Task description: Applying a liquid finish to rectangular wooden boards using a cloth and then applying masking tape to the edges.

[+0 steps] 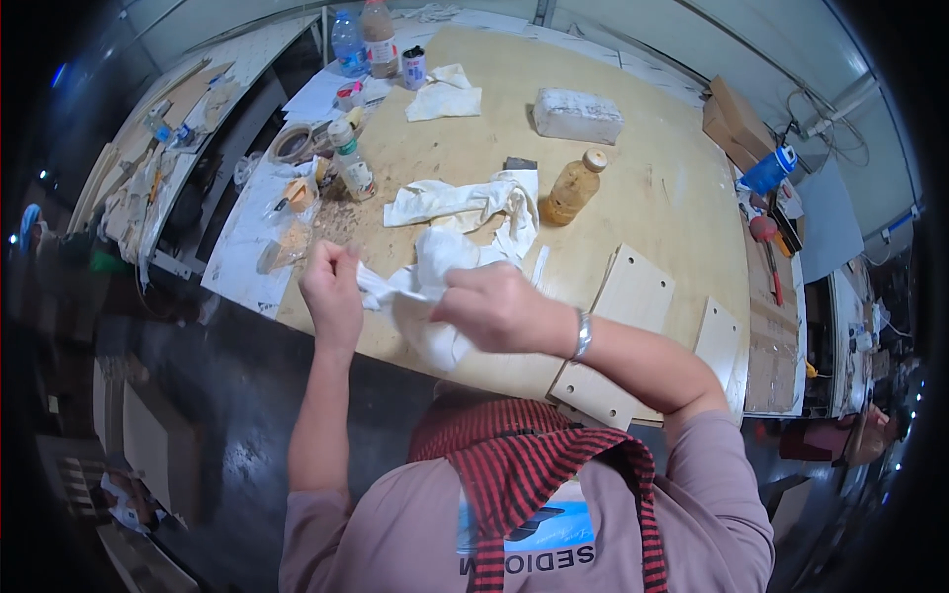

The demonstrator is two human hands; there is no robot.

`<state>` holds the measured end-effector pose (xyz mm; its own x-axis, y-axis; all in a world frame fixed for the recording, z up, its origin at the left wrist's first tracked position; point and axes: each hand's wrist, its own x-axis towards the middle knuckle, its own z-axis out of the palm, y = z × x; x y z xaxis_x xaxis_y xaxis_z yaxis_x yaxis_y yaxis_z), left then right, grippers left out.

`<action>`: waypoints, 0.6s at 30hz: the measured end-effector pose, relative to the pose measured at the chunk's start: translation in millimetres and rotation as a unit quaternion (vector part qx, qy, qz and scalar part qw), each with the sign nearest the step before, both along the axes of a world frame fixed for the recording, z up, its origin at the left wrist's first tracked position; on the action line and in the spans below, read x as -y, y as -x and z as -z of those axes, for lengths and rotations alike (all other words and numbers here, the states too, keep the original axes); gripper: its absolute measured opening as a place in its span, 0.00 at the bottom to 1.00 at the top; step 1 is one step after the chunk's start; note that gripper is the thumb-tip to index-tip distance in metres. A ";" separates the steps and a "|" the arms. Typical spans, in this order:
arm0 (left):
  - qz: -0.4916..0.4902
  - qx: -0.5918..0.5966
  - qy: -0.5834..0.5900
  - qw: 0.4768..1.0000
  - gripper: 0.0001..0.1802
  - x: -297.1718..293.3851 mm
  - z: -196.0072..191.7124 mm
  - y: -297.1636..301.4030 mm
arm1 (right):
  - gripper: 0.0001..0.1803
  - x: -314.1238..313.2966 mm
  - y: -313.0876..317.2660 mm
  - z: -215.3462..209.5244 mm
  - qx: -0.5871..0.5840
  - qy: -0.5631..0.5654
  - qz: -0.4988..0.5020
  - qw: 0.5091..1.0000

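Both my hands are closed on a white cloth [433, 338] over the near edge of the table. My left hand [331, 285] pinches one twisted end of it. My right hand [499, 308] grips it further right, and the strip between them is pulled taut while the rest hangs down in a loose bunch. Just beyond lie crumpled off-white rags [460, 201] and a dark small block [521, 164]. A capped bottle of amber liquid [573, 190] stands beyond my right hand. Under and beside my right forearm lies a pale board with holes [638, 287].
A whitish block [578, 116] and another rag [445, 96] lie farther back. Several bottles, including a green-capped clear one [353, 163], and tape rolls [294, 145] crowd the left side. At right are a second drilled board [716, 341], a cardboard box [736, 121] and a blue container [769, 170].
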<state>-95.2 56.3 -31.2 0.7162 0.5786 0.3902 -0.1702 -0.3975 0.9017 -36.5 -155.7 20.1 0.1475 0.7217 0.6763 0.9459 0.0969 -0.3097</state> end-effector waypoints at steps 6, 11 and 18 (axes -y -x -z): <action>-0.231 -0.043 -0.310 0.921 0.10 -104.1 30.4 39.8 | 0.10 34.6 -40.8 -0.7 0.035 0.228 -0.004 0.973; -0.431 -0.196 -0.320 0.820 0.12 -203.4 30.9 164.1 | 0.05 54.1 -102.9 27.4 0.111 0.261 0.076 0.956; -0.621 -0.459 -0.333 0.541 0.20 -328.7 88.2 481.4 | 0.05 80.9 -190.5 59.7 0.150 0.342 0.237 0.897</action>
